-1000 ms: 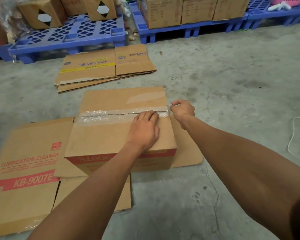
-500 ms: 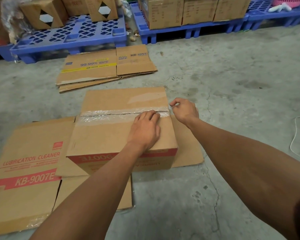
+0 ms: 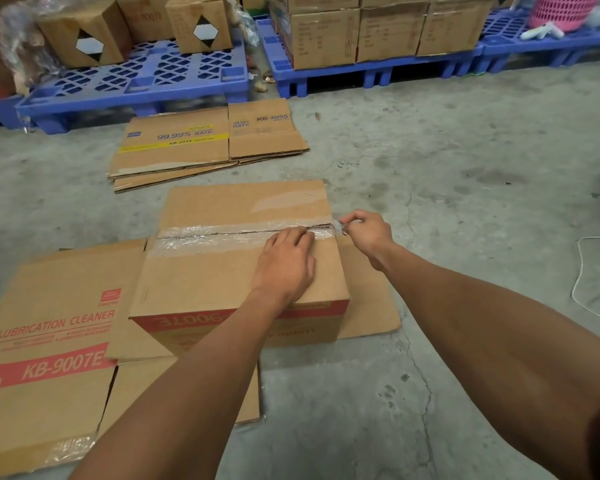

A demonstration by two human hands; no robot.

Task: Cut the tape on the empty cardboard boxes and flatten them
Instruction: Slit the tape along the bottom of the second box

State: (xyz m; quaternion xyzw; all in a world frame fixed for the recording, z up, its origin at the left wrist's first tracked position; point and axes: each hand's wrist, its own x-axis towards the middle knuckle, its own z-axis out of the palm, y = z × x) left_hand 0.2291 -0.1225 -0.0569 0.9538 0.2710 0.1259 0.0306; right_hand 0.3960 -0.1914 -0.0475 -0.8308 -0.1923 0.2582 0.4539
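Observation:
A closed cardboard box with a red band stands on the concrete floor in front of me. Clear tape runs across its top seam, which shows a dark slit along most of its length. My left hand lies flat on the near flap, fingertips at the seam. My right hand is at the box's right edge, where its fingertips pinch the loose end of the tape.
A flattened "KB-9007E" box lies left of the box, more flat cardboard under and right of it. A flattened stack lies beyond. Blue pallets with full boxes line the back. A white cord trails at right.
My right hand has shifted slightly toward the seam's right end and now pinches the tape end. My left hand has stayed on the flap.

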